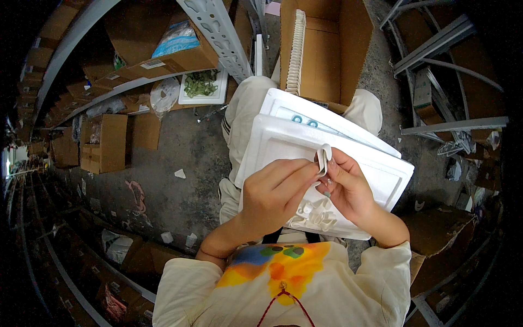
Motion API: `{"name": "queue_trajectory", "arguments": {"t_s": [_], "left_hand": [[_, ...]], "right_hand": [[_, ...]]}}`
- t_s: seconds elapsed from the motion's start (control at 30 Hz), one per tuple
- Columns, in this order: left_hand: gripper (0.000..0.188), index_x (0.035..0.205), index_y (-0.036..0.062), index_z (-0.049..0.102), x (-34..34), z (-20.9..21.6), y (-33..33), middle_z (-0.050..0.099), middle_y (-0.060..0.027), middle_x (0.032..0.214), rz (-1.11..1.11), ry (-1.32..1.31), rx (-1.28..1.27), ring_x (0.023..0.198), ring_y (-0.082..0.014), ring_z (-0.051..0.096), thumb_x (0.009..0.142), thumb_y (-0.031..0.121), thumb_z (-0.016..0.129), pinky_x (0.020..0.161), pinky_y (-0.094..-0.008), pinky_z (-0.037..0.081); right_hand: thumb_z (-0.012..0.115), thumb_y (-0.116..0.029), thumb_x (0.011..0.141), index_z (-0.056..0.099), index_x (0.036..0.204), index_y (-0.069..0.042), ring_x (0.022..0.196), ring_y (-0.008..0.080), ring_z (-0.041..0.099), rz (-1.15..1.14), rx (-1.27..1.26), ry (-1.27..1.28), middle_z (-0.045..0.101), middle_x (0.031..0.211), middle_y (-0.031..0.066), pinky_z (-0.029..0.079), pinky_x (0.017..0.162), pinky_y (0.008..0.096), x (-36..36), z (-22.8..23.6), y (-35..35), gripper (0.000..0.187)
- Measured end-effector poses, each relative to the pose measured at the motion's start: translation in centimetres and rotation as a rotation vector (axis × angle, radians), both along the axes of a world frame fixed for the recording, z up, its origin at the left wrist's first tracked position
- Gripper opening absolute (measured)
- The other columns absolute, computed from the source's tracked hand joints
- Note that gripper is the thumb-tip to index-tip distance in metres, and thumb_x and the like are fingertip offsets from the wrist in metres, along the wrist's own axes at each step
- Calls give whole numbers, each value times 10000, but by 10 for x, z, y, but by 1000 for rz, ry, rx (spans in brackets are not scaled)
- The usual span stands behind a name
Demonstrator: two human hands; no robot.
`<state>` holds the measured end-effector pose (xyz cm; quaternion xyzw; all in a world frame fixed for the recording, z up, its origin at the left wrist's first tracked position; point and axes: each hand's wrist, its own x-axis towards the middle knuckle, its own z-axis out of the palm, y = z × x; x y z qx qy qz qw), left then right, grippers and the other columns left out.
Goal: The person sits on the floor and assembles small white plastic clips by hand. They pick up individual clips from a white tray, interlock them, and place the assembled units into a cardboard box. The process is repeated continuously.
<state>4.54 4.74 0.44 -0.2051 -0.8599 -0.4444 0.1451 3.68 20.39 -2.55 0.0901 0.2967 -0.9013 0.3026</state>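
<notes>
Above my lap, my left hand (275,188) and my right hand (351,188) come together around a white bent plastic clip (324,158). The fingertips of both hands pinch it, and its curved top sticks up between them. Under my hands lies a white foam tray (272,136), tilted across my legs. A loose heap of similar white clips (313,217) rests in its near part, partly covered by my hands. Beneath this tray, a second white tray (338,122) shows at the far side, with small teal rings (302,120) on it.
Between my knees stands an open cardboard box (327,54); a long row of white pieces (296,52) lines its left edge. At left, a white tray (202,87) holds green pieces beside a shelf upright (218,38). Metal racks (455,128) and cartons (106,141) flank me.
</notes>
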Motion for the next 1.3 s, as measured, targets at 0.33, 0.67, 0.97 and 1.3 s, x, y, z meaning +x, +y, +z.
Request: {"name": "queue_trajectory", "arguments": {"t_s": [0.33, 0.67, 0.97, 1.3], "left_hand": [[205, 831, 38, 591, 1, 4, -7, 575, -74, 799, -80, -131, 10, 697, -224, 568, 633, 24, 645, 610, -279, 460], [185, 844, 24, 571, 8, 7, -2, 559, -85, 813, -38, -85, -192, 669, -235, 577, 666, 30, 622, 556, -286, 464], [189, 857, 17, 559, 5, 4, -6, 553, -91, 827, -32, -34, -282, 670, -239, 574, 673, 16, 605, 559, -283, 465], [150, 882, -18, 559, -1, 3, -11, 583, -93, 836, -49, -650, 281, 711, -137, 581, 739, 21, 579, 568, -239, 473]], "right_hand": [[482, -162, 843, 504, 1059, -39, 714, 60, 471, 139, -12, 38, 550, 896, 5, 382, 603, 208, -3, -6, 2, 250], [450, -279, 858, 504, 990, -64, 705, 59, 460, 145, -59, -63, 536, 855, -15, 366, 569, 213, -1, -14, -6, 259], [444, -317, 856, 533, 969, -24, 656, 60, 442, 144, 84, 62, 535, 825, 3, 348, 545, 189, -7, -4, -5, 326], [480, -305, 840, 543, 942, -18, 542, 32, 336, 150, 80, 63, 532, 770, 1, 293, 512, 176, -10, -6, -2, 311]]}}
